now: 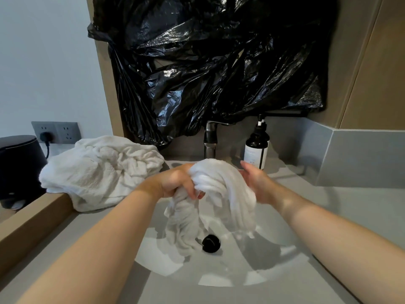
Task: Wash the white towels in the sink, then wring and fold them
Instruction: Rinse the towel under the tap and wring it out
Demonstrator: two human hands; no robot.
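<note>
A crumpled black plastic sheet (pixel 208 62) covers the wall in front of us, above a grey table (pixel 361 205) with a white sink (pixel 274 270) set into it. A metal tap (pixel 210 139) stands at the back of the sink, and just to its right a dark pump bottle (pixel 256 148) stands upright on the table.

We hold one white towel (pixel 221 183) over the sink, in front of the tap. Our left hand (pixel 175 183) grips it tightly, the fingers curled round a bunched part of the cloth. From that grip one end hangs down into the sink and reaches the bottom just left of the black drain (pixel 210 243). The rest arches up and over to the right and falls in thick folds on the right side.

Our right hand (pixel 258 185) lies against the right side of those folds with the thumb straight. Its fingers are hidden behind the cloth, so we cannot tell whether it grips the towel or only supports it.

A pile of towels (pixel 98 170), white and rumpled, sits on the table to the left of the sink, well apart from our hands. Its left edge hangs over a wooden ledge (pixel 32 220). Behind the pile a grey wall socket (pixel 55 131) has a black plug (pixel 45 137) in it. A dark round container (pixel 19 159) stands at the far left.
</note>
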